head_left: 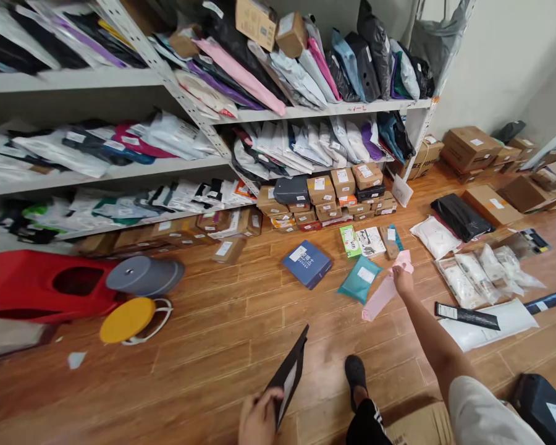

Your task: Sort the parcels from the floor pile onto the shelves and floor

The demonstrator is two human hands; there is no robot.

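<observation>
My left hand (259, 415) grips a flat black mailer bag (293, 371) with a pale label, held tilted above the floor at the bottom middle. Stretched out to the right, my right hand (403, 281) has its fingers closed on a pink mailer bag (380, 298) low over the floor. Just left of the pink bag lies a teal mailer bag (359, 279) with a white label. Behind it are a green box (349, 241), a white printed packet (370, 241) and a small brown box (389, 241). A blue box (307, 264) sits farther left.
Shelves (306, 114) full of parcels line the back, with stacked cartons (322, 190) below. To the right lie a black bag (463, 216), clear-wrapped packets (467, 278) and a long white parcel (491, 324). A yellow stool (127, 320) and grey bin (143, 275) stand left.
</observation>
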